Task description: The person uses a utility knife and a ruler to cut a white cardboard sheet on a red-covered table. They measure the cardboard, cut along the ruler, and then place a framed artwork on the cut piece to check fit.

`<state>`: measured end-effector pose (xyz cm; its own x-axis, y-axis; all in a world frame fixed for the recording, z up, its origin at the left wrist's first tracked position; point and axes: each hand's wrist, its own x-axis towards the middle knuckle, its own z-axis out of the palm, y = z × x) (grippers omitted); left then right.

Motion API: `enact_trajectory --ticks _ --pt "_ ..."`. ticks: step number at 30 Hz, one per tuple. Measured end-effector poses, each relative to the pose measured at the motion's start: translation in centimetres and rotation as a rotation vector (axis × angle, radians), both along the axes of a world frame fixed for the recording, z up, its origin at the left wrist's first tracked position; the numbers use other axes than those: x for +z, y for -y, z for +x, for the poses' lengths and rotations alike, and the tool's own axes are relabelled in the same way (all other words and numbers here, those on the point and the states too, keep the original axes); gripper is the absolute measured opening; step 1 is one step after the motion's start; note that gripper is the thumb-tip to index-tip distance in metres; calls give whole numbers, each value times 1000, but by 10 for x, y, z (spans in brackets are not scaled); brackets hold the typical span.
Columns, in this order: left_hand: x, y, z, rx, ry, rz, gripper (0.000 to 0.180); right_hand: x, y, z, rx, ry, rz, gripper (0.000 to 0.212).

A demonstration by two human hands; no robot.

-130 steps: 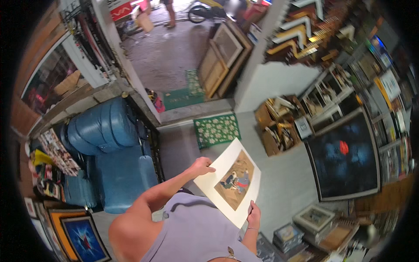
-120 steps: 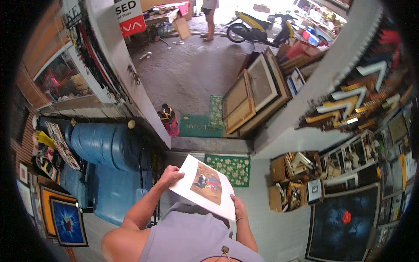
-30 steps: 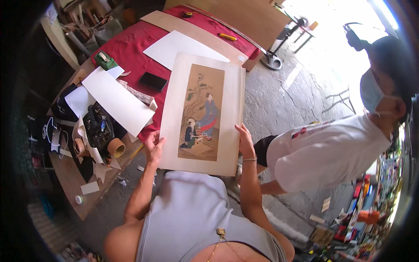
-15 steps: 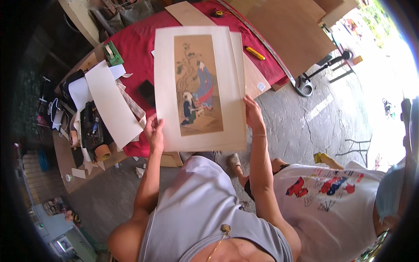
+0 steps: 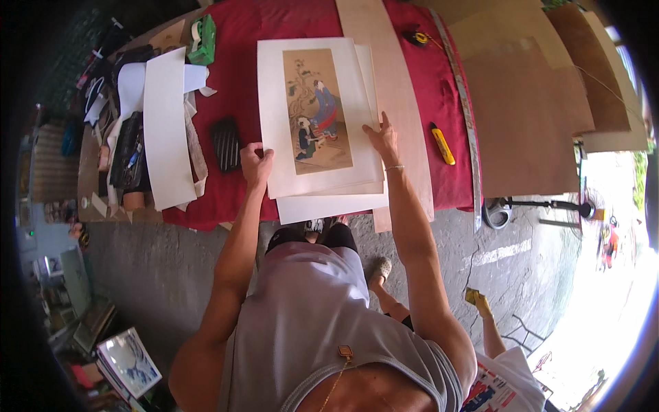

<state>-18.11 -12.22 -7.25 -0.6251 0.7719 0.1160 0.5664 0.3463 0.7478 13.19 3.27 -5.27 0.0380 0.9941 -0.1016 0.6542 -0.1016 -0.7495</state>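
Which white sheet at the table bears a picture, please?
The matted print between left hand and right hand; the long sheet leftward and sheets beneath look blank where visible.

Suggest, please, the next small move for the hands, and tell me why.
I'd probably ease the matted print into line with the lower sheet: that sheet juts out on the right, and the left hand and right hand are at the print's opposite edges.

I see a tan print (image 5: 318,112) with blue, red and dark green robes, framed by a white mat (image 5: 272,110) on deep red cloth (image 5: 240,62). Far left, I spot a green tape dispenser (image 5: 206,48); nearer, a black rectangle (image 5: 225,144) with pale stripes. Right, a yellow cutter (image 5: 443,144). Near me, a grey top (image 5: 309,302).
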Motion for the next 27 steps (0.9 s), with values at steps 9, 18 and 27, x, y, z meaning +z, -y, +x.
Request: enact_trajectory --ticks 9,18,27 --pt "120 -14 26 -117 906 296 23 -15 -9 8 88 -56 -116 58" --pt "152 -120 -10 -204 867 433 29 2 -27 36 67 -604 -252 47" --pt "26 -228 -65 31 885 245 36 8 52 50 -11 -209 132 30"
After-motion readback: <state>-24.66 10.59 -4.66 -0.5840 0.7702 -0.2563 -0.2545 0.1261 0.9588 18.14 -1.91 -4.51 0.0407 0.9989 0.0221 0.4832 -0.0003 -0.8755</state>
